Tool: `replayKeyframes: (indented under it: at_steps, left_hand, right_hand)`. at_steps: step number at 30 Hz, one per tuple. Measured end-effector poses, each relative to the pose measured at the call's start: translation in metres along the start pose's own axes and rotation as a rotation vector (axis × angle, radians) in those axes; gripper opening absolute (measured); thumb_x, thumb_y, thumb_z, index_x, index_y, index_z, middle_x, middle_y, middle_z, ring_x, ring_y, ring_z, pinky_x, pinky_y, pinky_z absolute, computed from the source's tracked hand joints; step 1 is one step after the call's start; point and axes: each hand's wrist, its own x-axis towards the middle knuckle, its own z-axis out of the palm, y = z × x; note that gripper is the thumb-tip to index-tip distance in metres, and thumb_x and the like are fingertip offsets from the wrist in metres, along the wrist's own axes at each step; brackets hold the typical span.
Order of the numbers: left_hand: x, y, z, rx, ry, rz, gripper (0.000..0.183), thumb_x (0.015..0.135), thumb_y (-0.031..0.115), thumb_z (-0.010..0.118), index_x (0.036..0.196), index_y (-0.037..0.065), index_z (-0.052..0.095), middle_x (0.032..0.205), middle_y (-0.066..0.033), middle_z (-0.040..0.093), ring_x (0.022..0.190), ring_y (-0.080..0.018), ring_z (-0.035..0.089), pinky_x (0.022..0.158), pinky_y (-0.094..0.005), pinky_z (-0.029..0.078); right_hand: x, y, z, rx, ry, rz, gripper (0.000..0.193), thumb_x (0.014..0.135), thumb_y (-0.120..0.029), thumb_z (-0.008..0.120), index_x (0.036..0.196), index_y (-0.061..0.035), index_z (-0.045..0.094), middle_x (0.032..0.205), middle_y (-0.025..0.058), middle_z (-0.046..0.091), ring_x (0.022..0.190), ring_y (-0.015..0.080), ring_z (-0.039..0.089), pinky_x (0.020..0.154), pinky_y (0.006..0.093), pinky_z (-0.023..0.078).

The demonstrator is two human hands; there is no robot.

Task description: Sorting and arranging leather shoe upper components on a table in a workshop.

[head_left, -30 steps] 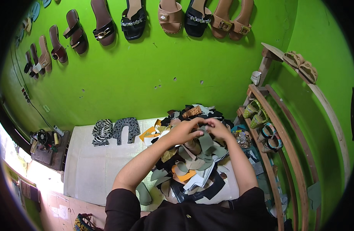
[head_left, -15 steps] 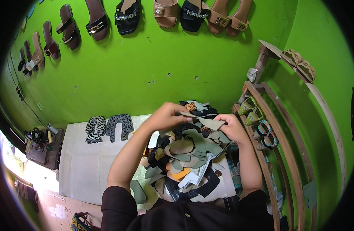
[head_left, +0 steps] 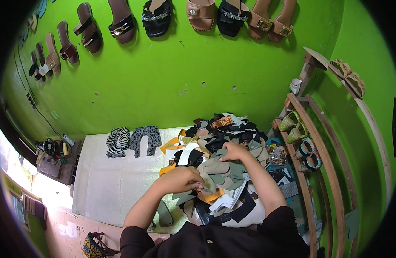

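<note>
A big heap of cut material scraps [head_left: 226,172], leather-like or fabric, lies in front of me in grey-green, beige, black, white and orange. At the heap's near left side, my left hand [head_left: 180,179] has its fingers curled and closed on the edge of a grey-green scrap [head_left: 208,184]. Farther back and to the right, my right hand [head_left: 235,152] reaches down with thumb and fingers pinched on another grey-green scrap [head_left: 235,167]. Layers of the same colour overlap between both hands, so where one piece ends is hard to make out.
Two patterned cut pieces, one zebra-striped [head_left: 117,142] and one grey-black [head_left: 146,141], lie on the pale table cover [head_left: 99,180]. A wooden rack [head_left: 322,180] with sandals stands close on the right. More sandals [head_left: 157,19] hang on the green wall [head_left: 155,77]. A machine [head_left: 53,157] stands far left.
Both hands have come down toward me from the back of the heap, where they held beige-grey pieces up. They now work in the grey-green scraps. The view has shifted slightly.
</note>
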Motion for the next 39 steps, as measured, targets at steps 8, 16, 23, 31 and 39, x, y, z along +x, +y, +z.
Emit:
replayKeyframes:
  at_steps: [8, 16, 23, 31, 39]
  left_hand:
    - [-0.01, -0.002, 0.0, -0.067, 0.052, -0.033, 0.018, 0.079, 0.013, 0.064, 0.097, 0.009, 0.068, 0.084, -0.0074, 0.064, 0.075, -0.0237, 0.062, 0.067, -0.0326, 0.049]
    - [-0.001, -0.011, 0.011, -0.171, 0.049, -0.042, 0.019, 0.08, 0.016, 0.062, 0.096, 0.006, 0.066, 0.083, -0.0116, 0.063, 0.078, -0.0273, 0.06, 0.07, -0.0349, 0.047]
    - [0.015, -0.02, 0.021, -0.249, -0.005, -0.074, 0.019, 0.082, 0.016, 0.063, 0.096, 0.005, 0.067, 0.089, -0.0092, 0.062, 0.084, -0.0221, 0.06, 0.075, -0.0316, 0.048]
    - [0.007, -0.012, -0.005, -0.174, 0.326, 0.07, 0.019, 0.073, 0.01, 0.068, 0.092, 0.012, 0.07, 0.117, -0.0107, 0.05, 0.113, -0.0267, 0.046, 0.095, -0.0361, 0.037]
    - [-0.04, 0.02, -0.042, -0.179, 0.372, -0.069, 0.018, 0.071, 0.006, 0.067, 0.089, 0.008, 0.069, 0.108, -0.0118, 0.059, 0.103, -0.0268, 0.054, 0.088, -0.0362, 0.042]
  right_hand:
    - [-0.012, -0.017, -0.065, 0.275, -0.026, -0.268, 0.019, 0.067, -0.006, 0.064, 0.079, -0.0018, 0.05, 0.07, 0.0071, 0.052, 0.068, 0.0159, 0.05, 0.061, 0.0306, 0.042]
    - [-0.046, -0.021, -0.08, 0.297, -0.082, -0.124, 0.032, 0.07, -0.005, 0.057, 0.101, -0.0046, 0.047, 0.091, 0.0102, 0.057, 0.084, 0.0195, 0.055, 0.074, 0.0305, 0.044]
    - [-0.041, 0.009, -0.041, 0.132, -0.034, -0.081, 0.064, 0.069, -0.031, 0.074, 0.123, -0.0044, 0.049, 0.112, 0.0216, 0.059, 0.103, 0.0321, 0.058, 0.088, 0.0375, 0.045]
    - [-0.069, -0.073, -0.109, 0.149, 0.231, -0.203, 0.032, 0.073, -0.02, 0.068, 0.1, -0.0042, 0.061, 0.081, 0.0198, 0.062, 0.075, 0.0339, 0.061, 0.068, 0.0404, 0.047]
    - [-0.073, -0.183, -0.101, 0.056, 0.063, -0.652, 0.031, 0.072, -0.025, 0.068, 0.091, -0.0019, 0.062, 0.085, 0.0152, 0.06, 0.083, 0.0331, 0.058, 0.071, 0.0391, 0.046]
